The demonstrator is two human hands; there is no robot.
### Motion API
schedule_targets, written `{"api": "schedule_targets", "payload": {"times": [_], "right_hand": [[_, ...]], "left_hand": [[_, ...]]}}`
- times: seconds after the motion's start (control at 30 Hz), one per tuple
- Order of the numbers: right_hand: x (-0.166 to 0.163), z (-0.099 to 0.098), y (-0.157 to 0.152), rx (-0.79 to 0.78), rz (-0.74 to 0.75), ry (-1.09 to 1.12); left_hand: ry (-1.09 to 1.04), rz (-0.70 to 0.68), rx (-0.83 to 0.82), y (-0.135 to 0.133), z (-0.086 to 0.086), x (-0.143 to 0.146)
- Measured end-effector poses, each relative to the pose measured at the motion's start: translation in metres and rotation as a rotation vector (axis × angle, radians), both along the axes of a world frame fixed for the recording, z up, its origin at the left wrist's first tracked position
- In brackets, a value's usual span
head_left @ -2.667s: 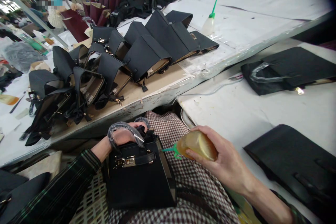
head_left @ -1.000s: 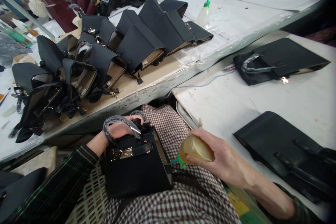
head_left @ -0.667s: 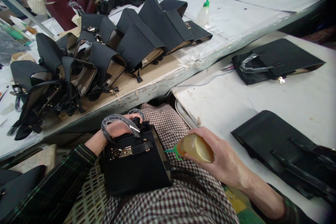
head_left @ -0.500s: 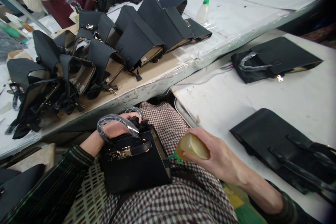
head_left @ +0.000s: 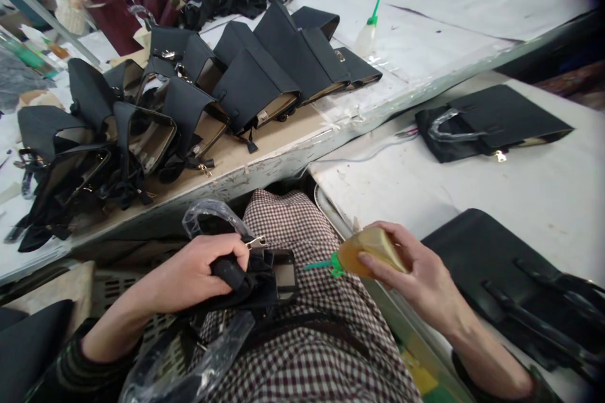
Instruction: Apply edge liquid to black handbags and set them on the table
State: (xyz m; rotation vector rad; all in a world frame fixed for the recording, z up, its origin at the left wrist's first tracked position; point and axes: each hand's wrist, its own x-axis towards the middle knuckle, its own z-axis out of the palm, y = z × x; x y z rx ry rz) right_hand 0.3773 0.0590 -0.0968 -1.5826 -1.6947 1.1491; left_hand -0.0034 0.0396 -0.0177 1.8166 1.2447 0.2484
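Observation:
A small black handbag (head_left: 268, 286) lies on my lap, tipped so that its open top edge and beige lining show at the right. Clear plastic wraps its two handles. My left hand (head_left: 198, 274) is closed around a bunched black part of the bag, between the handles, with a metal clasp sticking out by the fingers. In my right hand (head_left: 413, 271) is a squeeze bottle (head_left: 371, 253) of yellowish liquid, tilted on its side. Its green nozzle points left at the bag's opening, a short gap away.
Several black handbags (head_left: 255, 85) crowd the long bench on the left. Another bottle with a green nozzle (head_left: 367, 38) stands behind them. Two black bags (head_left: 505, 119) lie on the white table at right. Dark red bags and a co-worker's sleeve (head_left: 69, 9) are at far left.
The handbag has turned on my lap, its front with the metal lock no longer facing up. My right hand has drawn the bottle right, away from the bag's edge.

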Motion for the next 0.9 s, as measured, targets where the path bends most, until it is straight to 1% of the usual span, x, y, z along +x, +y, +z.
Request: {"api": "schedule_targets", "payload": {"times": [0.07, 0.13, 0.3, 0.43, 0.53, 0.77, 0.83, 0.9], "right_hand": [[-0.004, -0.006, -0.005, 0.063, 0.009, -0.007], [-0.012, -0.014, -0.007, 0.115, 0.052, -0.014], [-0.030, -0.036, -0.005, 0.230, 0.157, -0.042], [-0.031, -0.047, -0.003, 0.282, 0.211, -0.050], [-0.029, -0.048, -0.003, 0.222, 0.233, -0.062], [-0.027, -0.035, -0.003, -0.011, 0.263, -0.004], [-0.028, -0.035, -0.003, -0.039, 0.244, 0.007], [-0.029, -0.038, -0.004, -0.022, 0.192, 0.006]], "left_hand": [[-0.014, 0.016, 0.016, -0.012, -0.006, 0.002], [-0.016, 0.030, 0.026, -0.020, -0.008, 0.003], [-0.042, 0.007, 0.044, -0.031, -0.005, 0.008], [-0.082, -0.012, 0.045, -0.039, -0.003, 0.013], [-0.110, -0.027, 0.032, -0.045, -0.005, 0.015], [-0.135, -0.043, -0.008, -0.048, -0.005, 0.020], [-0.141, -0.045, -0.014, -0.049, -0.005, 0.020], [-0.142, -0.048, -0.009, -0.050, -0.005, 0.020]]}}
